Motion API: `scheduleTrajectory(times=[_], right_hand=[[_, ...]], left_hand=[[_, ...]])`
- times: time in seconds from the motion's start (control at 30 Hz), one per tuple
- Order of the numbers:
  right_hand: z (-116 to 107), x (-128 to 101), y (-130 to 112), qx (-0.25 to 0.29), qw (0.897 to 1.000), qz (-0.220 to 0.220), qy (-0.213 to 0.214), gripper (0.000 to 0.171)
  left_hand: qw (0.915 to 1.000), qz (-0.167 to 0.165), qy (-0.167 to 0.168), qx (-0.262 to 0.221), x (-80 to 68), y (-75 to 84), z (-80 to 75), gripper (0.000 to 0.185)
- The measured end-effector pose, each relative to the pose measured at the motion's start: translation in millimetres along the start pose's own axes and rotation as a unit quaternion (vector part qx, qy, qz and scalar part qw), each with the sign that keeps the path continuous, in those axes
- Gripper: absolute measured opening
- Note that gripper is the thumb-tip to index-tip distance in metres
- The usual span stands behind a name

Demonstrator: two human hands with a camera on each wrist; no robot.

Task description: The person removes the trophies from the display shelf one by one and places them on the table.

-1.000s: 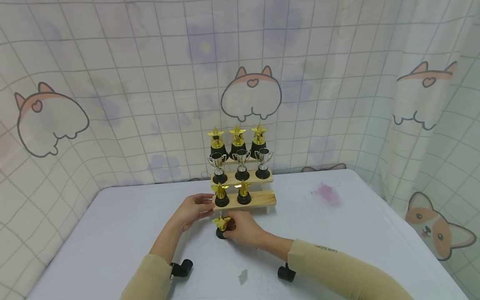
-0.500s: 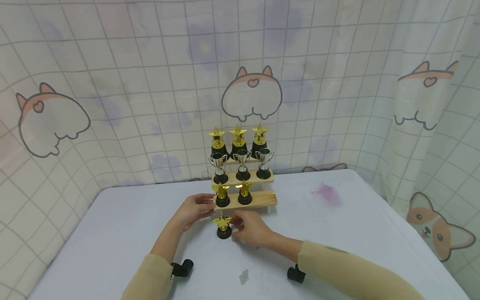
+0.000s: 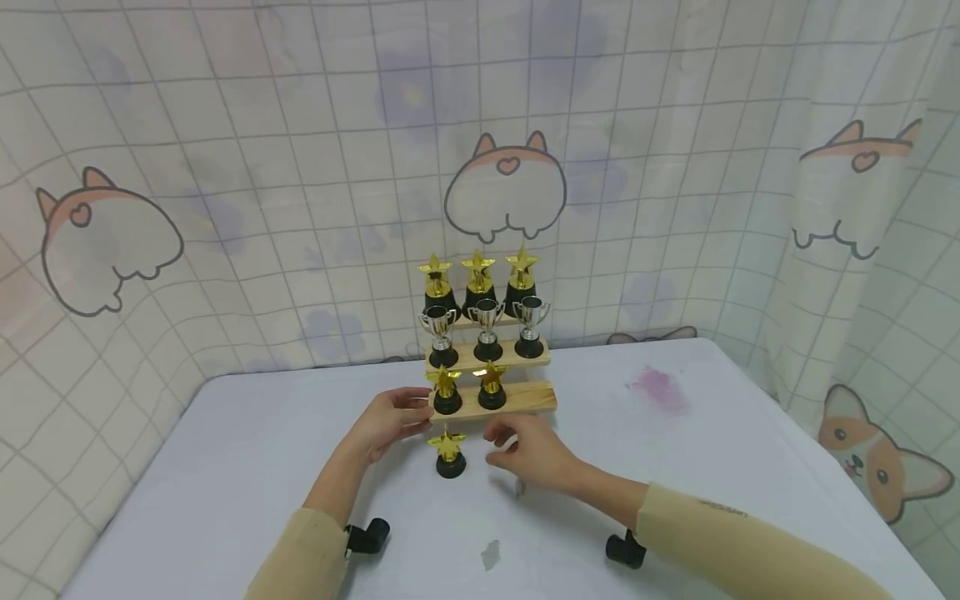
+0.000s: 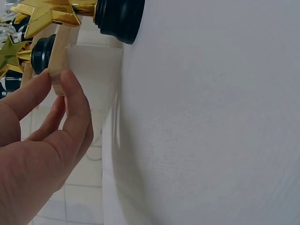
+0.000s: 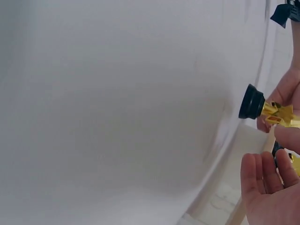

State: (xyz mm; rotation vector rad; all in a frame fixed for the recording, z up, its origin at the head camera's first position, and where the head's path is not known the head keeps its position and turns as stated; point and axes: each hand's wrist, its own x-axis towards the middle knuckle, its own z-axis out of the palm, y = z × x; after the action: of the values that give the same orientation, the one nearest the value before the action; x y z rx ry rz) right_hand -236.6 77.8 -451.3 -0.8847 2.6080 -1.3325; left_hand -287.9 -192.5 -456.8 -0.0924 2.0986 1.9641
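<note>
A small gold star trophy point(image 3: 448, 454) on a black base stands upright on the white table point(image 3: 225, 467), just in front of a three-step wooden stand point(image 3: 525, 398). My right hand point(image 3: 517, 446) hovers to the trophy's right, fingers relaxed and holding nothing. In the right wrist view the trophy point(image 5: 262, 107) is apart from that hand point(image 5: 267, 173). My left hand point(image 3: 401, 414) pinches the left end of the stand's lowest step point(image 4: 57, 70) between thumb and fingers point(image 4: 75, 93). That step carries two star trophies point(image 3: 447, 390). Silver cups point(image 3: 487, 321) and taller gold stars point(image 3: 478, 279) fill the upper steps.
Two black clamps point(image 3: 366, 536) point(image 3: 626, 550) sit at the table's near edge. A pink stain point(image 3: 656, 387) marks the cloth at the right, and a small grey mark point(image 3: 490, 554) lies near the front. A printed curtain point(image 3: 225, 208) closes in the back and sides.
My right hand has let go of the star trophy and drawn away to the right. The trophy stands alone on the table. The left hand has stayed on the stand.
</note>
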Motion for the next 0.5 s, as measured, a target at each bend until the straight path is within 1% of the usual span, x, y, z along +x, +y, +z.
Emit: scheduleTrajectory(times=[0.3, 0.43, 0.5], right_hand=[[-17, 0, 2, 0.004, 0.999, 0.007, 0.05, 0.019], [-23, 4, 3, 0.004, 0.996, 0.01, 0.084, 0.016], [-25, 7, 4, 0.014, 0.994, 0.011, 0.104, 0.017]], left_hand=[[1.0, -0.003, 0.0, -0.001, 0.2, 0.2, 0.5, 0.047], [1.0, -0.007, 0.002, -0.001, -0.5, 0.9, 0.6, 0.047], [1.0, -0.007, 0.002, -0.001, -0.9, 1.0, 0.5, 0.047]])
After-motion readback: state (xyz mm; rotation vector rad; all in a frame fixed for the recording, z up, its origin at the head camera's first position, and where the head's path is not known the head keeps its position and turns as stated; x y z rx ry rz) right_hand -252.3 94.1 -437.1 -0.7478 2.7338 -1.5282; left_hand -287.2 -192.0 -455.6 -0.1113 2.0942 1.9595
